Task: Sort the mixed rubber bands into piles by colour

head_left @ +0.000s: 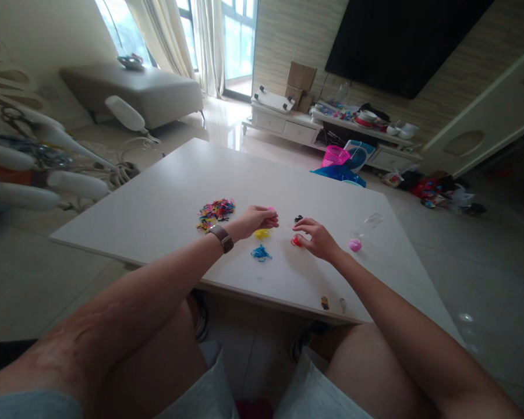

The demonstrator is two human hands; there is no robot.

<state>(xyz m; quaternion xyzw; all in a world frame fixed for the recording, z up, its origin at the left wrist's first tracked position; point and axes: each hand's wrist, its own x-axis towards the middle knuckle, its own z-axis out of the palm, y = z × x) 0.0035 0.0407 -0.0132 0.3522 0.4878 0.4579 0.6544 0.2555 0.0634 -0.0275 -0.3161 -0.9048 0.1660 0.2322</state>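
Note:
My left hand (262, 218), with a brown-strapped watch (222, 238) at its wrist, hovers over the white table (166, 198). Its fingers are curled together, and what they hold, if anything, is hidden. Some pink (271, 208) shows just behind them. Below lie yellow bands (262, 234) and a pile of blue bands (261, 252). My right hand (315, 238) is beside red bands (296, 240), thumb and forefinger apart. A small black pile (298, 219) sits behind its fingers. Mixed small coloured bands (217, 213) form a heap to the left.
A round pink object (354, 245) and a clear plastic piece (373, 220) lie at the table's right. Near the front edge are a yellow figure (325, 302) and a small clear item (343, 304). A pink basket (335, 155) stands beyond the far edge.

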